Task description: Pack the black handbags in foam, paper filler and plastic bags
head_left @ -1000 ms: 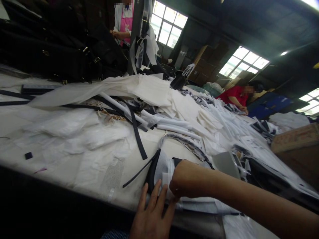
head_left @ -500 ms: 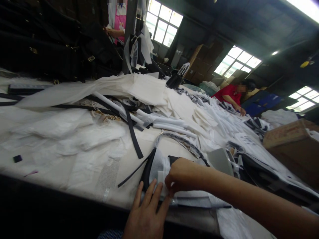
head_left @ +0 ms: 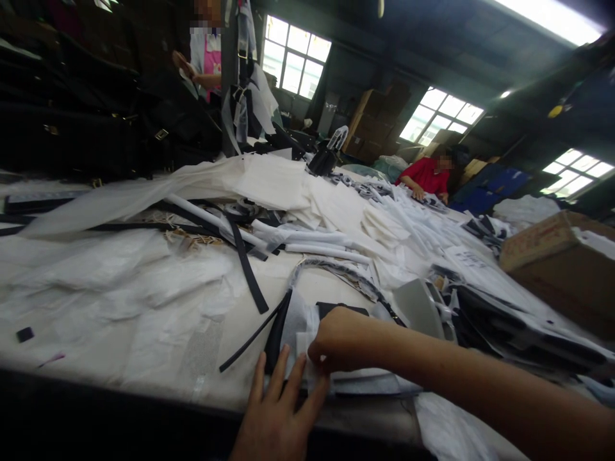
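Note:
A black handbag point(head_left: 275, 339) lies at the table's front edge, with white tissue paper point(head_left: 298, 312) over its face. Its curved handle point(head_left: 331, 264), wrapped in clear plastic, arches away from me. A thin black strap point(head_left: 247, 342) sticks out on the left. My left hand point(head_left: 276, 413) rests on the bag's near left edge, fingers spread. Over the paper, my right hand point(head_left: 339, 340) is closed with its fingertips pinched together by a white strip. What is between those fingertips is hidden.
White sheets point(head_left: 271, 182) and wrapped white strips point(head_left: 317, 237) are heaped beyond the bag. A black strip point(head_left: 247, 266) lies left of it. At right stand a cardboard box point(head_left: 552, 256) and black items point(head_left: 509, 320). A co-worker in red point(head_left: 425, 176) is across the table.
The view has shifted slightly, moving the scene a little left. My right hand remains closed over the paper, and my left hand still lies spread on the bag's edge.

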The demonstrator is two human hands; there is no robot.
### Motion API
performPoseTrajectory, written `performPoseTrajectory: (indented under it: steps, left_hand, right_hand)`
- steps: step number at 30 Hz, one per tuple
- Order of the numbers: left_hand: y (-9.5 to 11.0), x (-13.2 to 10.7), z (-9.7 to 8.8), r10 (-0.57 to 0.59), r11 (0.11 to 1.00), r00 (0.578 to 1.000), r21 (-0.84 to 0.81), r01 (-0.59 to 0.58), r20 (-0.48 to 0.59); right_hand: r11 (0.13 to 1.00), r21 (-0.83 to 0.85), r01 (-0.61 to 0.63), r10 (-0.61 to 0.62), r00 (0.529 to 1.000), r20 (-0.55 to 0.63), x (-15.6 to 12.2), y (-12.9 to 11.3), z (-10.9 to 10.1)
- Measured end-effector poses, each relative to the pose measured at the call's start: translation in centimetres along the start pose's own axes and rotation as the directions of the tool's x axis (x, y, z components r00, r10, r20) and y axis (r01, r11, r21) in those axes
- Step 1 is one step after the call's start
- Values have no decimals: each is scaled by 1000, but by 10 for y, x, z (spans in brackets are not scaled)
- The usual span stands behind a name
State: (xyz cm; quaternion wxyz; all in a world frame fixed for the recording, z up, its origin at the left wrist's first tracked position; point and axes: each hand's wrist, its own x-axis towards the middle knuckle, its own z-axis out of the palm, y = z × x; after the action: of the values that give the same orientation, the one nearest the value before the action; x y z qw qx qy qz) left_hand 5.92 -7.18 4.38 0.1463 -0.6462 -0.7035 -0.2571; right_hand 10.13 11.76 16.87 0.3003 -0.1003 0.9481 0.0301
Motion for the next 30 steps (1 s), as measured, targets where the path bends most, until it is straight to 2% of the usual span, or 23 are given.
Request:
performPoseTrajectory:
  steps: [4, 11, 17, 21, 24, 30]
  left_hand:
    - [-3, -3, 2, 66, 995, 998, 79, -65, -4]
    - [-5, -4, 8, 88, 987, 995, 135, -82, -38]
    - [-1, -6, 15, 59, 994, 993, 92, -50, -99]
    - [7, -10, 22, -50, 999, 991, -4, 50, -123]
    - [8, -11, 25, -62, 998, 989, -26, 59, -137]
    - [1, -11, 27, 21, 1000, 986, 15, -18, -164]
  right_hand:
    - [1000, -15, 21, -21, 999, -27, 0, 1, -1]
    - [995, -86, 43, -38, 997, 65, 7, -2, -17]
    - [994, -79, 69, -63, 994, 84, 12, 4, -22]
    - [994, -92, 62, -48, 988, 148, 17, 14, -28]
    - [998, -33, 50, -44, 984, 174, 22, 23, -29]
    - [993, 121, 4, -27, 981, 194, 28, 38, -27]
